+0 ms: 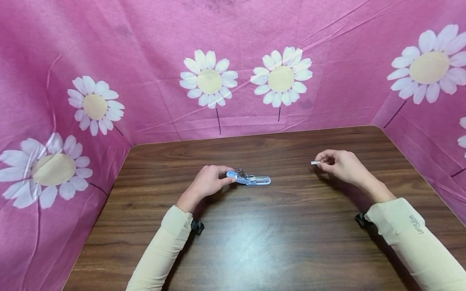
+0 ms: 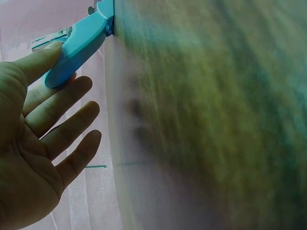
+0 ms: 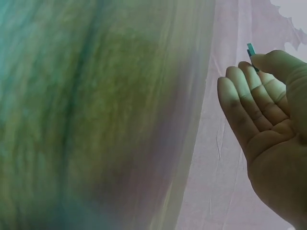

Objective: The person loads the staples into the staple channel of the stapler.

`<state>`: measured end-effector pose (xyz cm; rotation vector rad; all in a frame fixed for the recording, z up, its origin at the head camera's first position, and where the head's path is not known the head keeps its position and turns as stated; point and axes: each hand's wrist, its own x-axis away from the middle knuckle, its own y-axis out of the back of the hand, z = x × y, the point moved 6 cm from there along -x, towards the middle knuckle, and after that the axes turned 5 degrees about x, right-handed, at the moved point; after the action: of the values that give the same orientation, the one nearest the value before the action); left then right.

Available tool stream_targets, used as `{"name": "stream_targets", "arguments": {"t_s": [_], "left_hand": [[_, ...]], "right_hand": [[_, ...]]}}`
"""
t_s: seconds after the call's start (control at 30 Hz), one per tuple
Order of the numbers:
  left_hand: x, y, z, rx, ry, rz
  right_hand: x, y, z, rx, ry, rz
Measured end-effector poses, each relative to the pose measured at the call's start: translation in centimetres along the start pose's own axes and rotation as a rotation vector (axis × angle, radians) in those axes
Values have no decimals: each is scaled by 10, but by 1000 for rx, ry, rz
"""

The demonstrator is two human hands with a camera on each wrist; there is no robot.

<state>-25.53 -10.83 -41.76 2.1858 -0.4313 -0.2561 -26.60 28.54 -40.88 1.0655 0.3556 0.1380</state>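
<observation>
a light-blue stapler [image 1: 248, 181] is opened out over the desk [image 1: 309, 234], slightly left of midway between the side edges and toward the far edge, its metal staple channel [image 1: 259, 179] exposed and pointing to the desk's right edge. whether its underside touches the wood i cannot tell. the left hand [image 1: 209, 181] pinches its left end between thumb and index finger, the other fingers loosely extended. the right hand [image 1: 340, 163], well apart from it toward the far right corner, pinches a small pale strip [image 1: 314, 163], probably staples, by thumb and forefinger. the step in hand looks like refilling the stapler: the strip is not yet in. the next move likely calls for steadying the body, bringing the strip over and aligning it with the channel.
</observation>
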Motion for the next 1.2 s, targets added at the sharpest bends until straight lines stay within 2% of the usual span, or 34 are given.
{"name": "stream_targets", "arguments": {"t_s": [0.17,0.4,0.53,0.9,1.2], "left_hand": [[0,0,0,1,-1,1],[1,0,0,-2,-9,-3],[1,0,0,-6,-11,-4],[0,0,1,-10,-17,-8],[0,0,0,-6,-19,-5]], "right_hand": [[0,0,-4,-119,-86,27],[0,-1,-4,-458,-171,92],[-1,0,-4,-554,-182,100],[-1,5,-1,-665,-182,65],[2,14,-3,-650,-223,23]]}}
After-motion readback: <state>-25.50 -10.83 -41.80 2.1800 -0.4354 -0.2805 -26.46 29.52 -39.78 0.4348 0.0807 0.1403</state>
